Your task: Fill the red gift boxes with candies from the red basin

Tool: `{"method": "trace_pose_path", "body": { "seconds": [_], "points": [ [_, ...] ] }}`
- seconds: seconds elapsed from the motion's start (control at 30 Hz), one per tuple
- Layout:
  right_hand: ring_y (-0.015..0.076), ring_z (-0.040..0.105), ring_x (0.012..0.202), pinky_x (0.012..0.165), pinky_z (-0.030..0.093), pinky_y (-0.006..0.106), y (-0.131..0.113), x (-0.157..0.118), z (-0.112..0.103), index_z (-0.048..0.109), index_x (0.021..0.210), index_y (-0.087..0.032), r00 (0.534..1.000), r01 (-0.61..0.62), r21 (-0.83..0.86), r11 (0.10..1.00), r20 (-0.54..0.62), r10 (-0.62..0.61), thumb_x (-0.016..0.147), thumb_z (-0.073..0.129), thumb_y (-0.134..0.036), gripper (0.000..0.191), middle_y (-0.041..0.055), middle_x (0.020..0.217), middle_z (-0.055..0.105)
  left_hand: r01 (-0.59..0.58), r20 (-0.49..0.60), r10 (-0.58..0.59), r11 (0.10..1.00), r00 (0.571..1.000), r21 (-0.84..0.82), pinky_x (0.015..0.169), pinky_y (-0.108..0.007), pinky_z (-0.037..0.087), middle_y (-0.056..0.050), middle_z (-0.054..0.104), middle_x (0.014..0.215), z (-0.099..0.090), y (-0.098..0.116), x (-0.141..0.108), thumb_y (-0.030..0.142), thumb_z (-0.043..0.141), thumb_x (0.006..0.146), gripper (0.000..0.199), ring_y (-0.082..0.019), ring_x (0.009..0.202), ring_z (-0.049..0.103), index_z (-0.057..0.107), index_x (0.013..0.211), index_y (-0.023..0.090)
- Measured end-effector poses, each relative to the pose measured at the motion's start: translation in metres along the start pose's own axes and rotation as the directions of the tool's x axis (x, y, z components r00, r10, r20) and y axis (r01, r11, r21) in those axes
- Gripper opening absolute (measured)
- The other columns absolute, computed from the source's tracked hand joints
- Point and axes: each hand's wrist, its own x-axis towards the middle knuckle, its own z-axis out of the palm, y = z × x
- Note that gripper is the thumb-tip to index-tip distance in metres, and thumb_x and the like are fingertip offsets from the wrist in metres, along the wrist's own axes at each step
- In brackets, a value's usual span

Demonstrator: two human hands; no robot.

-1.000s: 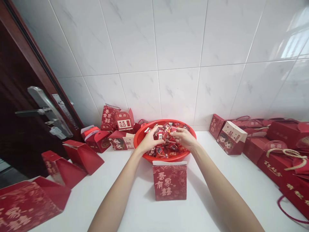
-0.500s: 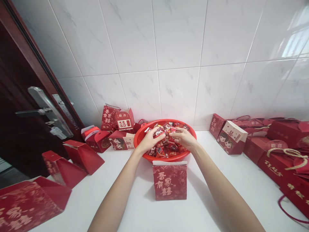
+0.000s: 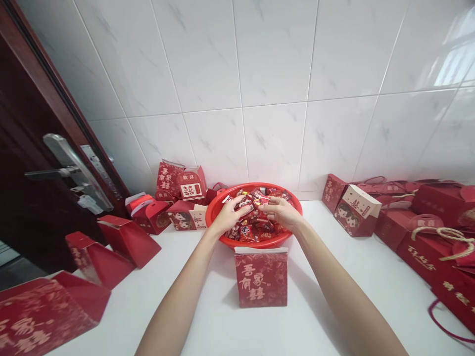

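A red plastic basin (image 3: 210, 217) full of wrapped candies (image 3: 256, 232) stands by the wall, and both my hands are over it. My left hand (image 3: 229, 217) is closed round wrapped candies (image 3: 245, 200), with dark red wrappers showing above its thumb. Facing it, my right hand (image 3: 284, 213) has its fingers bent inward at a red and pink candy wrapper (image 3: 262, 200); its fingertips partly cover the wrapper. In front of the basin, between my forearms, a red gift box (image 3: 261, 279) with pale lettering stands upright with its top edge raised.
Red gift boxes (image 3: 128, 240) line the left side, some with open tops, and more (image 3: 191, 185) stand by the wall. On the right are a box with cartoon figures (image 3: 354, 212) and red gift bags (image 3: 419, 257) with rope handles. A dark door (image 3: 33, 123) borders the left.
My right hand's fingers have moved slightly left and closer together at the candy. My left thumb has shifted a little over the candies it holds. The boxes have stayed put.
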Motion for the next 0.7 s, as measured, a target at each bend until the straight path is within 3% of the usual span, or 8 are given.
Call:
{"method": "trace_pose_path", "body": {
  "seconds": [0.27, 0.5, 0.7],
  "points": [
    [0.0193, 0.071, 0.078, 0.073, 0.054, 0.032, 0.0005, -0.0015, -0.0015, 0.074, 0.087, -0.02, 0.993, 0.003, -0.056, 0.998, 0.12, 0.004, 0.055, 0.089, -0.025, 0.036, 0.0044, 0.085, 0.075, -0.013, -0.007, 0.013, 1.0, 1.0, -0.024, 0.115, -0.043, 0.038, -0.009, 0.059, 0.141, 0.0007, 0.0009, 0.0007, 0.048, 0.07, 0.078, 0.058, -0.032, 0.135, 0.049, 0.066, 0.127, 0.017],
    [0.0174, 0.068, 0.079, 0.073, 0.053, 0.029, -0.0024, -0.0024, 0.0, 0.076, 0.08, -0.019, 1.0, 0.016, -0.062, 0.998, 0.004, -0.015, 0.05, 0.09, -0.022, 0.033, 0.0031, 0.084, 0.074, -0.07, 0.038, 0.071, 0.997, 0.997, -0.032, 0.105, -0.041, 0.047, -0.009, 0.071, 0.123, 0.0023, 0.008, -0.0007, 0.053, 0.066, 0.081, 0.051, -0.031, 0.117, 0.062, 0.071, 0.116, 0.016],
    [0.0163, 0.067, 0.08, 0.073, 0.052, 0.029, -0.0019, -0.0023, -0.0001, 0.076, 0.081, -0.019, 0.998, 0.04, -0.076, 0.996, -0.044, -0.043, 0.051, 0.088, -0.021, 0.033, 0.0025, 0.087, 0.075, -0.043, 0.044, 0.043, 0.999, 0.998, 0.001, 0.107, -0.041, 0.043, -0.012, 0.065, 0.132, 0.0019, 0.0027, -0.0007, 0.049, 0.065, 0.083, 0.054, -0.029, 0.121, 0.06, 0.066, 0.124, 0.014]
  ]
}}
